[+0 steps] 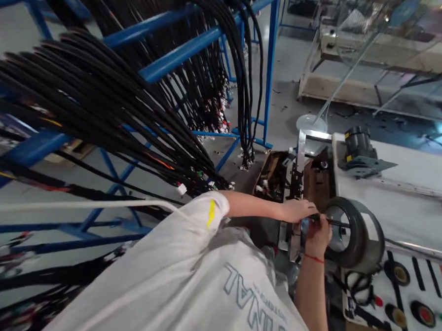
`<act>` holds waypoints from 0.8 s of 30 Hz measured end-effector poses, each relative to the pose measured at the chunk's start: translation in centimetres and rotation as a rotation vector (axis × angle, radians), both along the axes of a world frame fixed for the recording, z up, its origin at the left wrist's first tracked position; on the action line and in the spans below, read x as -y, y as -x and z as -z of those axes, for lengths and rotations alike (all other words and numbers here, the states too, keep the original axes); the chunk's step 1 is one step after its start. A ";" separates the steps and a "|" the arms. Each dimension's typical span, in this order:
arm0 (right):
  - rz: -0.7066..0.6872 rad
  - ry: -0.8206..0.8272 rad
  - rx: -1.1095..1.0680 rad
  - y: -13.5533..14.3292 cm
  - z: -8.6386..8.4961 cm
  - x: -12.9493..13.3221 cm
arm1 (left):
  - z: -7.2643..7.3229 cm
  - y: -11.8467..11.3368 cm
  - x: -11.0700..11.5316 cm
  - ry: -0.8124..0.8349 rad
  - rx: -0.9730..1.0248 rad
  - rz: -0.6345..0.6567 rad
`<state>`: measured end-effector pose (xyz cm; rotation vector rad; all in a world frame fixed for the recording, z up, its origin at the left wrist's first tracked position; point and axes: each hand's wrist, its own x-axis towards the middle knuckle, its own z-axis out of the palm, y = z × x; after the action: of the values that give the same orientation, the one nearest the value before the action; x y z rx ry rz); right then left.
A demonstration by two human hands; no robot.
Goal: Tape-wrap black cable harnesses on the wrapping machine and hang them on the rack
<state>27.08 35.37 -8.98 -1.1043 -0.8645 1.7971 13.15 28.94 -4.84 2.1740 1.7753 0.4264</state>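
Note:
A thin black cable (338,223) runs out of the round opening of a dark grey ring-shaped machine part (365,237). My right hand (319,234), with a red string at the wrist, is closed around this cable just left of the opening. Beside it my left hand (298,210) reaches in from the left, its fingers bent down over the cable's end by the metal frame (299,174). The left fingertips are partly hidden. Something small and bluish shows between the two hands, too unclear to name.
Blue racks (271,69) hung with bundles of black cables (109,95) crowd the left. A motor (359,145) stands on the white worktop (408,195). Round buttons sit on a panel (382,263) at lower right. A box of scraps (270,175) lies below the frame.

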 end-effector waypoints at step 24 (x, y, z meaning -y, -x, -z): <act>0.428 1.328 -2.235 -1.2 -2.1 -4.6 | -3.1 8.4 25.0 0.644 1.023 -0.488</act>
<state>28.29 40.01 -6.86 0.5875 1.8060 1.7205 4.73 3.99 -1.77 0.7985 1.4703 0.7573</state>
